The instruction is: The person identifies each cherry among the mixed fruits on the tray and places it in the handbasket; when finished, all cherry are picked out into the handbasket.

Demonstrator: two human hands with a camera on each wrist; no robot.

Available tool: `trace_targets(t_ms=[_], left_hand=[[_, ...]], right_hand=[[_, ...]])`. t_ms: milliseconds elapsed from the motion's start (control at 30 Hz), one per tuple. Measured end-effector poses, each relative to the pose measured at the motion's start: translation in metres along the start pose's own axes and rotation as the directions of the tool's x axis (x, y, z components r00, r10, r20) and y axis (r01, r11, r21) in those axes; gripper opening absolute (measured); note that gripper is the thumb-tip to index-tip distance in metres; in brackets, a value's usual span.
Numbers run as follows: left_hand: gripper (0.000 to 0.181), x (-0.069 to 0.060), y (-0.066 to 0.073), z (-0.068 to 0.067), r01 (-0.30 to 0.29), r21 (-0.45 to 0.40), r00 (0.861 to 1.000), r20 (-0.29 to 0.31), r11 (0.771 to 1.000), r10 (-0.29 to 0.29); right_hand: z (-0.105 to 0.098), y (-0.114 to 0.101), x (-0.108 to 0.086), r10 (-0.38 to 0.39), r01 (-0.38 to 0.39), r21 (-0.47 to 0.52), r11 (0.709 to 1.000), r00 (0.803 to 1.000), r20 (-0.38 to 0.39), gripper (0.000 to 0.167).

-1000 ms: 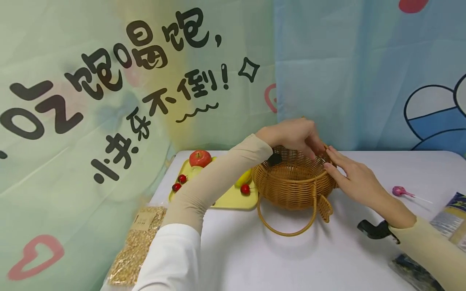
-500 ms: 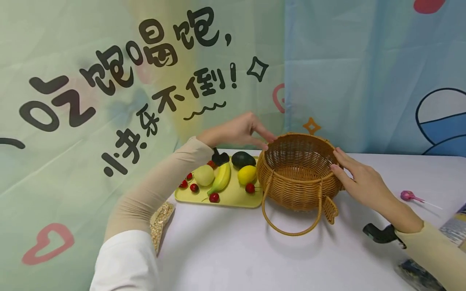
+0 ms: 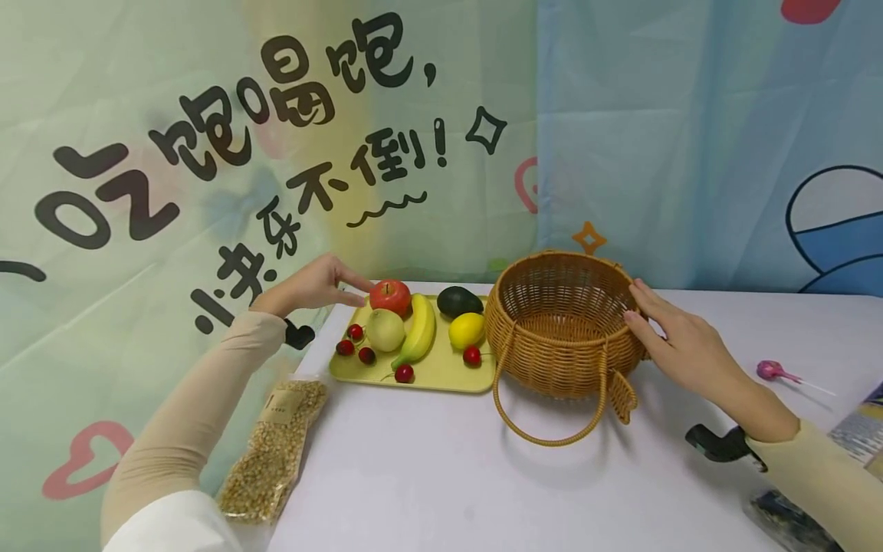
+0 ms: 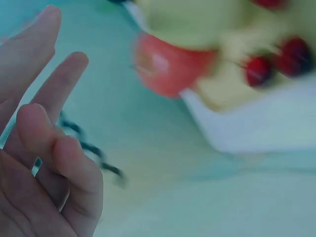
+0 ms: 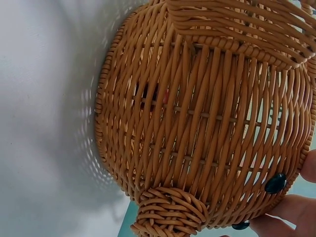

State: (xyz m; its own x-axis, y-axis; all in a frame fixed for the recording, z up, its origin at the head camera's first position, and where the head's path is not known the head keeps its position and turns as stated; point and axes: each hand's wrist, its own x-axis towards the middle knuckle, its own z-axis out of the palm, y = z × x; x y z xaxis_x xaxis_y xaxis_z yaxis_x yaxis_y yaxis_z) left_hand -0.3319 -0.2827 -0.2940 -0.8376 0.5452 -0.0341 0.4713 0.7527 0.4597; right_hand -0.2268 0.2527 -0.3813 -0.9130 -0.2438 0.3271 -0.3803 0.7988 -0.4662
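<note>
My left hand [image 3: 310,287] is at the far left corner of a yellow tray [image 3: 448,376], fingers extended beside a red apple [image 3: 390,297]. In the left wrist view that apple [image 4: 170,64] appears apart from the fingers, and nothing is held. The tray also bears a banana [image 3: 418,331], a pale round fruit [image 3: 385,330], a lemon [image 3: 467,330], a dark green avocado-like fruit [image 3: 458,303] and several cherries [image 3: 404,373]. My right hand [image 3: 686,345] rests straight fingers against the right rim of a wicker basket [image 3: 552,360], whose handle hangs down in front.
A bag of grain-like kernels [image 3: 272,445] lies on the left of the white table [image 3: 428,468]. A pink lollipop [image 3: 773,371] and a dark plastic packet [image 3: 793,521] lie to the right. Printed cloth [image 3: 655,153] hangs close behind the table.
My left hand has moved left from over the basket, across the tray to the apple, uncovering the fruit. My right hand has stayed at the basket's rim.
</note>
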Motion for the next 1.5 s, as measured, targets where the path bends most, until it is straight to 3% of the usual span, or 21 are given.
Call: trace_targets(t_ms=[167, 367, 567, 733, 1267, 1500], left_hand=[[0.031, -0.013, -0.041, 0.010, 0.136, 0.039, 0.991, 0.013, 0.990, -0.137], [0.032, -0.013, -0.063, 0.026, 0.184, 0.142, 0.981, 0.028, 0.973, -0.190], [0.036, -0.006, -0.066, 0.038, 0.230, 0.280, 0.968, 0.033, 0.932, -0.249], [0.035, 0.000, -0.065, 0.043, 0.271, 0.326, 0.954, 0.033, 0.905, -0.298], [0.019, 0.011, -0.071, 0.060, 0.201, 0.367, 0.972, 0.045, 0.908, -0.233], [0.021, 0.009, -0.072, 0.061, 0.217, 0.361, 0.968, 0.040, 0.907, -0.248]], right_hand=[[-0.001, 0.002, 0.000, -0.004, 0.004, -0.008, 1.000, 1.000, -0.007, 0.062], [0.001, 0.001, 0.000, -0.012, 0.012, -0.007, 1.000, 1.000, -0.011, 0.062], [0.003, -0.001, 0.000, -0.008, 0.008, 0.011, 1.000, 1.000, 0.003, 0.062], [0.001, -0.003, 0.000, -0.007, 0.007, 0.015, 1.000, 1.000, 0.003, 0.062], [0.000, 0.000, -0.001, 0.006, -0.006, -0.004, 1.000, 1.000, -0.005, 0.062], [0.001, 0.000, -0.001, 0.007, -0.007, 0.000, 1.000, 1.000, -0.014, 0.062]])
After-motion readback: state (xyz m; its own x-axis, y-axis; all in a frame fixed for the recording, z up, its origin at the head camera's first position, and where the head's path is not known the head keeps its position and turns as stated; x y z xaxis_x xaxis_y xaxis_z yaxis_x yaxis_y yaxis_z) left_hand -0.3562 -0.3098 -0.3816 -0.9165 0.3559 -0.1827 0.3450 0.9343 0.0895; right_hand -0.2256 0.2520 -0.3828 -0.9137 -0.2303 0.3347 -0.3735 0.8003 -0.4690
